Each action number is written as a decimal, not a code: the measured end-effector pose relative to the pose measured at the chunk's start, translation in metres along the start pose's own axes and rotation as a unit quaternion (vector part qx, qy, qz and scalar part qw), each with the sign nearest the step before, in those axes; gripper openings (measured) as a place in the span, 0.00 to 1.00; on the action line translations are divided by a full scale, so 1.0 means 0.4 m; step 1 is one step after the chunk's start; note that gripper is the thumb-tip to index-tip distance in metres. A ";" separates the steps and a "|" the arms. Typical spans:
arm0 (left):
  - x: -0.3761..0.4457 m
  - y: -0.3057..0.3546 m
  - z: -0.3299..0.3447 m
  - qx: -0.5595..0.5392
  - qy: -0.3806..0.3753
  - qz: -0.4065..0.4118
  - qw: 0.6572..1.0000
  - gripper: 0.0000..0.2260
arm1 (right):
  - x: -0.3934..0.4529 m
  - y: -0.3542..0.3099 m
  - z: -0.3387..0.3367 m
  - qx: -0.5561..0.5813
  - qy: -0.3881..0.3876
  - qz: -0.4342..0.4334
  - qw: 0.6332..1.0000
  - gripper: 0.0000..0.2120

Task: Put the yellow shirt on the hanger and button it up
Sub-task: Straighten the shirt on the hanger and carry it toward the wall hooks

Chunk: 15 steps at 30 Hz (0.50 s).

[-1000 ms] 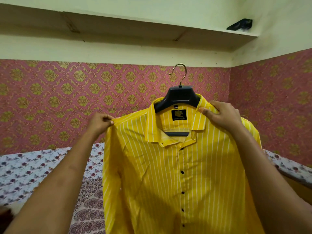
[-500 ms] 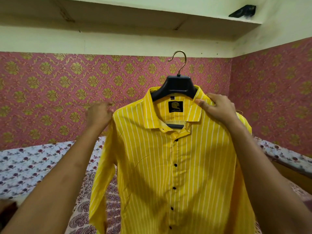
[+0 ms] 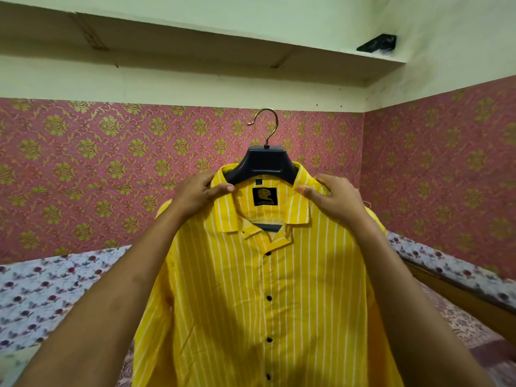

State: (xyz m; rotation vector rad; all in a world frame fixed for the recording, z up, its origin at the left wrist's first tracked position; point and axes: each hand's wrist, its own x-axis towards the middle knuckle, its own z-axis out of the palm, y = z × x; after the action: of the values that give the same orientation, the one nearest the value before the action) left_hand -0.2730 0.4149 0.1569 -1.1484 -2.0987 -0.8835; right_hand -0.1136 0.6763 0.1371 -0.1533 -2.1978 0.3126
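The yellow shirt with white stripes hangs in front of me on a dark plastic hanger with a brass hook. Its front is closed down a row of black buttons, and the collar lies open at the top. My left hand pinches the left side of the collar, thumb on the front. My right hand grips the right side of the collar near the shoulder. The hook catches on nothing that I can see; the shirt is held up between my hands.
A bed with a floral sheet runs behind and below the shirt, with a wooden edge at the right. Pink patterned walls close the corner, and a concrete shelf overhangs above with a dark object on it.
My left hand has moved right from the shirt's left shoulder to the collar. The shirt now hangs squarer and more centred. My right hand has stayed on the collar's right side.
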 end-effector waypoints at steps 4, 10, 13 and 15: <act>0.013 -0.016 -0.017 0.008 0.022 -0.031 0.999 0.29 | -0.054 0.101 -0.020 0.059 0.004 0.070 0.996 0.33; 0.036 -0.035 -0.033 0.011 0.049 -0.058 0.997 0.36 | -0.118 0.223 -0.006 0.245 0.043 0.186 0.951 0.28; 0.037 -0.032 -0.031 0.013 0.046 -0.045 0.998 0.35 | -0.122 0.232 -0.027 0.239 0.128 0.146 0.951 0.18; 0.029 -0.028 -0.024 0.016 0.050 -0.041 0.998 0.34 | -0.106 0.246 -0.041 0.216 0.187 0.146 0.947 0.19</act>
State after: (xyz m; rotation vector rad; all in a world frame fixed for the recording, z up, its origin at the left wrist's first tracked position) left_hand -0.2864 0.4086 0.1685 -0.9865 -2.0831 -0.9217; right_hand -0.0752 0.7642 0.0868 -0.2709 -1.6827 0.8492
